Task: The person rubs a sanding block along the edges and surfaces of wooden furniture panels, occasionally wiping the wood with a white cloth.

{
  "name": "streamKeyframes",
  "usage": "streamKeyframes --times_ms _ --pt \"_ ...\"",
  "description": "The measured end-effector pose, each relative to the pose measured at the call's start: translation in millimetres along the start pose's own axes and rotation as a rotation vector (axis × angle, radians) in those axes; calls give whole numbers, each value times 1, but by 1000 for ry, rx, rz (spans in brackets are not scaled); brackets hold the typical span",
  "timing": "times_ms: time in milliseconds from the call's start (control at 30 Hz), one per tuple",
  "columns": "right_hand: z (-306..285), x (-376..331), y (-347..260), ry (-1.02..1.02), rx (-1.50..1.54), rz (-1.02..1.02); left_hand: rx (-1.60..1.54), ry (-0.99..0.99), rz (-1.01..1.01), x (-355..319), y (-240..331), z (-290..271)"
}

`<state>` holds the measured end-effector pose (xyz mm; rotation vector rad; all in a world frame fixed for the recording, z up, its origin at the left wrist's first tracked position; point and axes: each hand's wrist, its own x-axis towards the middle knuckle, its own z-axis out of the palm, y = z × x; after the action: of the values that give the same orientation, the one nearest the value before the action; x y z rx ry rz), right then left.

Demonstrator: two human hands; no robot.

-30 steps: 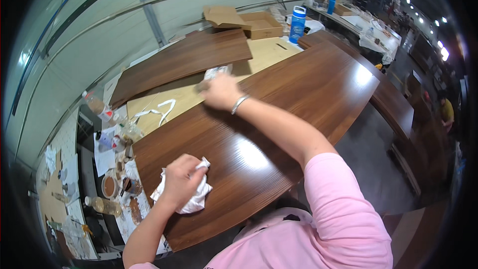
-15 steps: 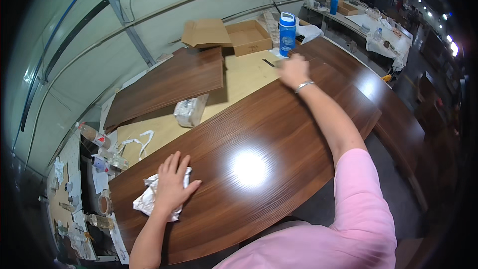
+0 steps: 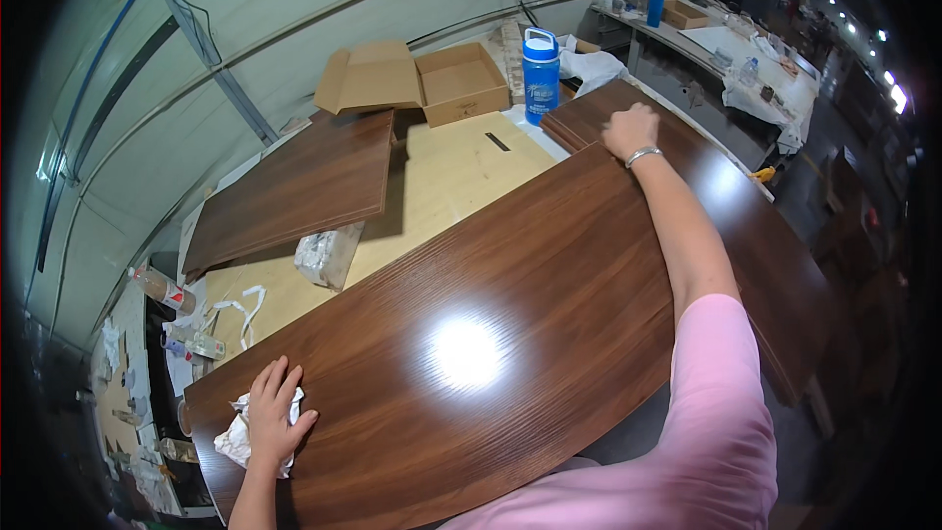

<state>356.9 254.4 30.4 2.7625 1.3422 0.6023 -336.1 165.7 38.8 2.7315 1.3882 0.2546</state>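
A large dark brown wood-grain panel [image 3: 510, 304] lies in front of me, shining where light hits its middle. My left hand [image 3: 273, 417] rests on its left end, fingers spread and stretched out over a crumpled white cloth [image 3: 234, 442]. The cloth is pressed between palm and panel. Up at the panel's far right corner is my right hand [image 3: 631, 132], its fingers curled down at the edge. The fingertips are hidden. Just beyond that corner, more brown panels [image 3: 726, 177] lie stacked to the right.
Another brown panel [image 3: 294, 186] lies raised at the back left, near a plastic-wrapped white block [image 3: 327, 255]. Behind stand an open cardboard box [image 3: 461, 83] and a blue water bottle [image 3: 542, 79]. Clear bottles [image 3: 162, 287] clutter the left side. A second workbench [image 3: 706, 44] is farther right.
My right hand has moved right along the far edge to the corner and its fingers have curled. My left hand stays on the cloth. The whole view has shifted a little.
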Motion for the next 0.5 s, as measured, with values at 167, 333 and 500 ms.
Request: streamKeyframes --times_ms 167,333,500 --pt "-7 -19 -46 0 331 -87 0 19 -27 -7 -6 1" --pt "9 -25 -36 -40 342 133 -26 39 -16 -7 -7 2" --pt "18 -52 20 -262 334 209 -12 30 -14 -4 0 -1"
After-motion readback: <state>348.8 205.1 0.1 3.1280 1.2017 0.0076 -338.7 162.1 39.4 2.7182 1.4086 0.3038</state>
